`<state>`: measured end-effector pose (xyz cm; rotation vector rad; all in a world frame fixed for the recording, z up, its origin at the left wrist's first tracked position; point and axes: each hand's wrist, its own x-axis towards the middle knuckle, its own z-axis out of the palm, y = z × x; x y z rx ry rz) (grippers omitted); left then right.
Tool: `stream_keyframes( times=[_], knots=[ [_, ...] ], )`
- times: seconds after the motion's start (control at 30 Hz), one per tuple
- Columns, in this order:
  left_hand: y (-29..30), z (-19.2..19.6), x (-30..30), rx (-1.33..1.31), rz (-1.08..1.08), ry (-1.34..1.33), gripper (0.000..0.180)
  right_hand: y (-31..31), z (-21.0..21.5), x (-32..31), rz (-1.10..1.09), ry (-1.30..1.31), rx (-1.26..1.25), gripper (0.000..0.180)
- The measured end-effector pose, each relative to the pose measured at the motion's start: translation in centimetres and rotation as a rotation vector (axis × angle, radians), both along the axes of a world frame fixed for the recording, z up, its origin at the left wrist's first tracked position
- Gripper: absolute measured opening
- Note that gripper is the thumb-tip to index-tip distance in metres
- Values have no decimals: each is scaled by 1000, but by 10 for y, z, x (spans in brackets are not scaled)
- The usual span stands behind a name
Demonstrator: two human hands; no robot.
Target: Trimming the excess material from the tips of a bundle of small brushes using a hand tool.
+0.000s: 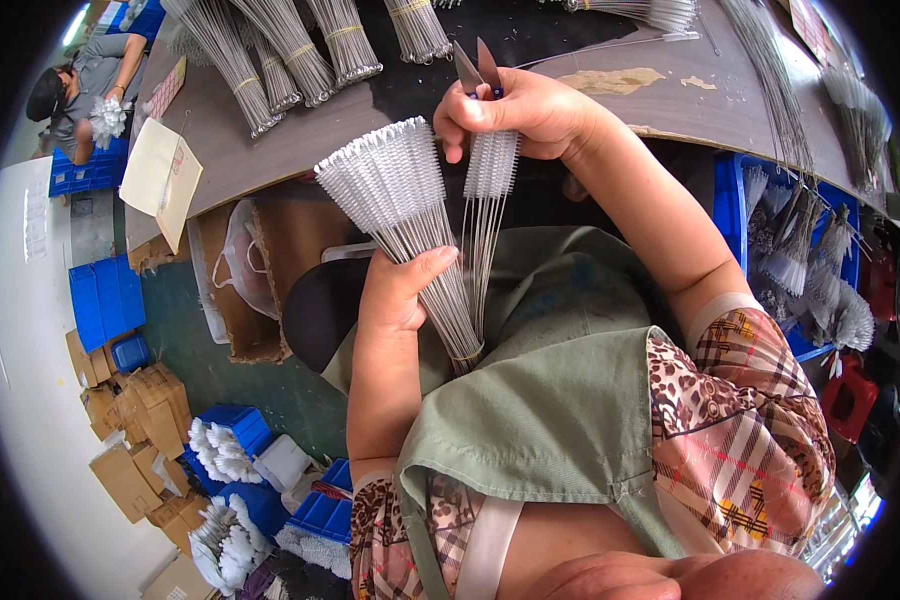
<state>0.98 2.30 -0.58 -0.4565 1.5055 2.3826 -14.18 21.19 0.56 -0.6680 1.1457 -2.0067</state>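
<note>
My left hand (407, 287) is closed round the wire stems of a bundle of thin brushes (395, 190). Their white bristle heads fan out at the top, and a yellow band gathers the stems low down. A smaller group of the same brushes (490, 165) stands apart to the right, its stems running down to the same band. My right hand (515, 112) grips a pair of scissors (477, 72), blades pointing up and spread. Its fingers are right at the tips of the smaller group; whether they also pinch those brushes I cannot tell.
Banded brush bundles (345, 45) lie along the far side of the table (270, 165). At the right stands a blue crate (732, 215) of brushes. An open carton (295, 240) is under the table edge. Boxes (150, 405) line the left wall, and another person (85, 95) sits far left.
</note>
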Motion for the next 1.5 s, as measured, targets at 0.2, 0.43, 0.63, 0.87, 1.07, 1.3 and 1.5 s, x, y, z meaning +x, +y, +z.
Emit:
stream_keyframes(
  times=[0.2, 0.43, 0.63, 0.87, 1.07, 1.3, 1.5],
  knots=[
    [2, 5, 0, 47, 27, -17, 29, 1, 3, 2, -26, -21, 58, 28],
    [0, -1, 0, -4, 58, -3, 29, -2, 3, 2, -3, 65, 7, 28],
    [2, 3, -2, -14, 61, 0, 39, -6, 0, 2, 5, 89, -67, 24],
    [-3, -1, -4, -27, 21, -19, 41, -5, -6, -8, -25, 196, -39, 34],
    [3, 3, -1, -4, 42, -10, 37, 3, 4, -3, 8, 129, 79, 36],
    [4, 7, -1, 27, 22, 17, 33, 3, 7, -1, -30, 113, 50, 30],
    [3, 6, 0, 33, 43, 21, 31, 0, -1, -3, -39, 116, 79, 29]
  ],
)
